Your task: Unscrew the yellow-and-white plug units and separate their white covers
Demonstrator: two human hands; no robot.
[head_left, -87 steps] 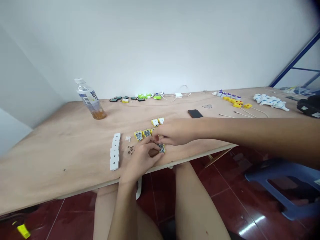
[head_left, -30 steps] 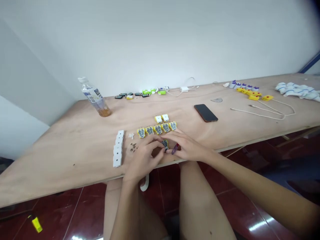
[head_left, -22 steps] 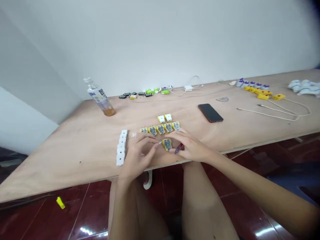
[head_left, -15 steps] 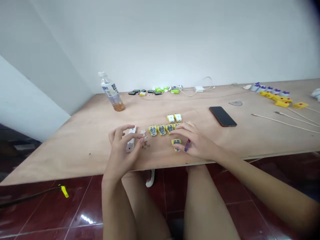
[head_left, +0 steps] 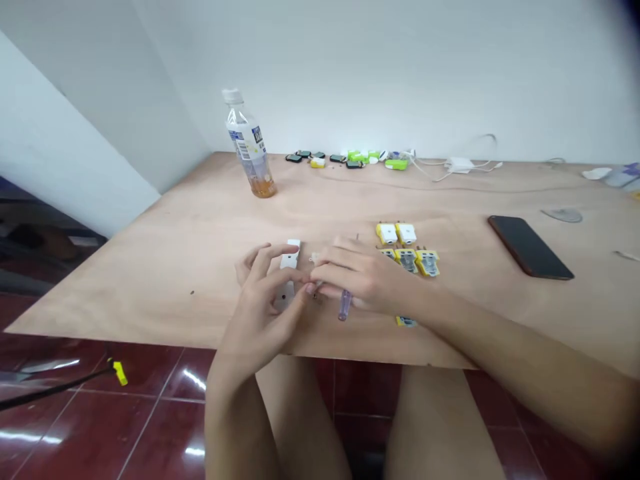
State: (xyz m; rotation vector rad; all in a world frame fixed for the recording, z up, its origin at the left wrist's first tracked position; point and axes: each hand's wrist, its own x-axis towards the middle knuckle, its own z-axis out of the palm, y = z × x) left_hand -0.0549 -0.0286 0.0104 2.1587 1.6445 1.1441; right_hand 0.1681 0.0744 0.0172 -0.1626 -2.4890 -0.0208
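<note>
My left hand (head_left: 267,293) is closed in a pinch, thumb and forefinger together. Whatever lies between them is too small to make out. Right against those fingertips is my right hand (head_left: 363,273), which has a screwdriver (head_left: 345,305) with a clear purple handle in its grip; the shaft is hidden. Behind the left fingers lies a long white plastic piece (head_left: 291,259) with dark holes. Small clear bits (head_left: 314,257) and tiny screws (head_left: 317,298) are partly covered by the hands. Opened yellow plug housings (head_left: 427,262) sit beyond my right wrist, one of them (head_left: 406,321) mostly under the forearm.
Two yellow-and-white plugs (head_left: 397,233) stand behind the opened ones. A black phone (head_left: 530,247) lies to the right. At the back left is a drink bottle (head_left: 250,150). Along the wall run small green and dark parts (head_left: 360,159) and a white adapter (head_left: 459,165) with cable.
My right hand has moved left with the screwdriver, from the yellow housings to my left fingertips. The left thumb and forefinger have come together. The view has turned left.
</note>
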